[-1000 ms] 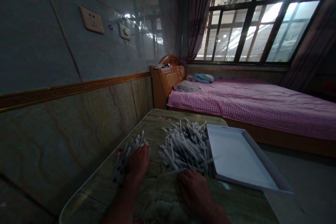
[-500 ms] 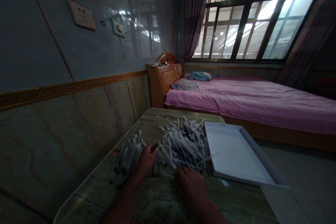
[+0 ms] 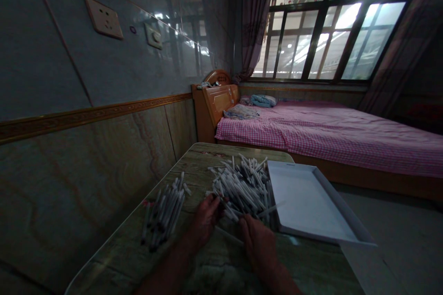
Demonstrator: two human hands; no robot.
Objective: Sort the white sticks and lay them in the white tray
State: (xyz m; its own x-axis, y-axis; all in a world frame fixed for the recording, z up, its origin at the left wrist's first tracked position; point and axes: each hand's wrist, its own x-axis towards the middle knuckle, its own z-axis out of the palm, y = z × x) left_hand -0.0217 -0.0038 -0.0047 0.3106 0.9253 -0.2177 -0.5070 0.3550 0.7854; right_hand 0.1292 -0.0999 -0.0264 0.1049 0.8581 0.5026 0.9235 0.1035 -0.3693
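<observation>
The person is working at the near side of a large heap of white sticks (image 3: pixel 242 186), which is lying about the middle of the table (image 3: pixel 197 161), and the step in hand is seeming to be a picking of sticks out of this heap. A smaller pile (image 3: pixel 166 205), whose sticks are lying more in one direction (some near ends are looking dark), is standing apart on the left. For such picking, the next move is calling for fingertips closing on a few sticks without dragging their neighbours, because many are crossing each other. The left hand (image 3: pixel 206 215) is resting at the near left edge of the heap; its fingers are bending inward, with thumb and forefinger close together, not spread. It is appearing to touch the nearest sticks, but shadow is covering the fingertips, so one cannot tell if a stick is being pinched. The right hand (image 3: pixel 259 239) is staying low beside the near edge, back upward, the fingers lying together and bent; what is under them is hidden, so its grip also cannot be told. A loose stick (image 3: pixel 229 236) is lying between the two hands, its one end just beside the right fingers. On the right, a shallow white tray (image 3: pixel 308 198) is sitting next to the heap, and one stick is poking over its left edge.
</observation>
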